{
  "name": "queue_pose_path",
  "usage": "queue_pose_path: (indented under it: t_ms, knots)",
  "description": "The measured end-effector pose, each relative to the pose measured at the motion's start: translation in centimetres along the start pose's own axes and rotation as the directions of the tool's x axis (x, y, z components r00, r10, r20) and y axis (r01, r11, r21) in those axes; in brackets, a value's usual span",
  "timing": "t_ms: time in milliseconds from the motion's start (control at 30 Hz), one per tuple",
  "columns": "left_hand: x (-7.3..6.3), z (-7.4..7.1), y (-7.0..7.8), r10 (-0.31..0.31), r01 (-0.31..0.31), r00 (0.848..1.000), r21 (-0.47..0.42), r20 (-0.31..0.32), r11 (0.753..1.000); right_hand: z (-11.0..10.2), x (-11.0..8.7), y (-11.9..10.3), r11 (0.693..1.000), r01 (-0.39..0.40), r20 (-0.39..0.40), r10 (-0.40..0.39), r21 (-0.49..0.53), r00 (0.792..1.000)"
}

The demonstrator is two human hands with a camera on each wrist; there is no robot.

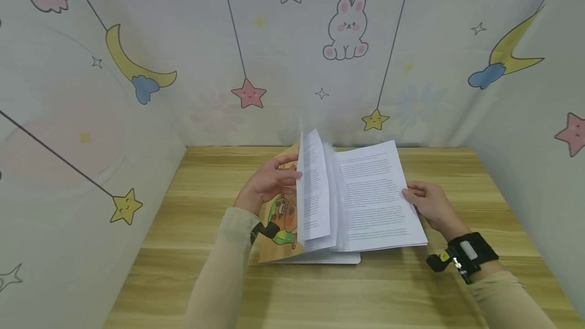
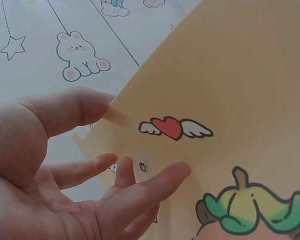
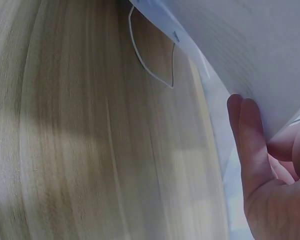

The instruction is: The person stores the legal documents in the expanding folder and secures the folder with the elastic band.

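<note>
An open folder has a tan cartoon cover [image 1: 281, 217], clear plastic sleeves [image 1: 337, 197] and printed pages [image 1: 315, 187] that stand up near its middle. My left hand [image 1: 271, 182] is at the left side of these raised pages, its fingers spread and only loosely bent. The left wrist view shows the thumb by the edge of the tan cover [image 2: 240, 75], with the other fingers in front of it. On the right, my right hand [image 1: 431, 204] pinches the outer edge of printed sheets [image 1: 375, 197]. From below, the right wrist view shows fingers [image 3: 252, 135] against the paper's underside.
The folder lies on a wood-grain table [image 1: 183, 278]. A white cloth [image 1: 292, 65] with cartoon stars, moons and rabbits hangs behind the table and along both sides. Below the raised pages, a white board [image 1: 343, 258] with a rounded corner sticks out.
</note>
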State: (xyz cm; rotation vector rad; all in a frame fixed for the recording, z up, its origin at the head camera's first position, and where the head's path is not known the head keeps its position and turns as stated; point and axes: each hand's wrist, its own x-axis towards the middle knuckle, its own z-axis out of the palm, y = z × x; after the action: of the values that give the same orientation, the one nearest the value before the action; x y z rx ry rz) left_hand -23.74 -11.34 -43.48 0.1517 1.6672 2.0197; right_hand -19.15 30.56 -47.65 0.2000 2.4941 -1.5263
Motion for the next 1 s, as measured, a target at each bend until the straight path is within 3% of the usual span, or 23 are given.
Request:
queue_pose_path:
  t_ms: [800,1000]
  knots:
    - [0.0,0.13,0.01,-0.004,0.004,1.0,0.012,-0.008,1.0,0.62,0.31,-0.11,1.0,0.016,0.024,-0.017,0.026,1.0]
    - [-0.01,0.11,0.01,-0.002,0.002,1.0,0.013,-0.01,1.0,0.06,-0.08,-0.51,1.0,-0.001,0.072,0.003,-0.031,0.997]
